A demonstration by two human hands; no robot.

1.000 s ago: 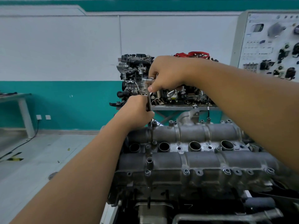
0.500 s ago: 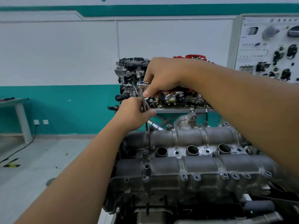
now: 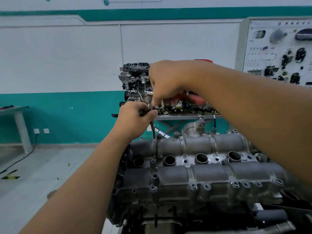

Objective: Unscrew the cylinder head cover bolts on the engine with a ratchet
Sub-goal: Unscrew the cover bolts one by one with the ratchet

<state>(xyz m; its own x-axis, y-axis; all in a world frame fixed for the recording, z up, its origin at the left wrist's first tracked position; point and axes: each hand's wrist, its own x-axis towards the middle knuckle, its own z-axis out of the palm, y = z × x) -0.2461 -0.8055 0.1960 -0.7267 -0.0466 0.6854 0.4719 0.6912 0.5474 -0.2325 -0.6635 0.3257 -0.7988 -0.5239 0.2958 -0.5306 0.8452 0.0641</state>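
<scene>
Your right hand [image 3: 166,83] curls its fingers around the head of the ratchet [image 3: 149,94], held above the far left corner of the cylinder head cover [image 3: 202,176]. Your left hand [image 3: 135,115] pinches the extension bar [image 3: 151,123] below it between thumb and curled fingers. The bar runs down to a bolt [image 3: 154,136] at the cover's far left edge. A second engine [image 3: 135,81] stands on the stand [image 3: 182,117] behind, and a parts display board [image 3: 276,51] hangs at right.
</scene>
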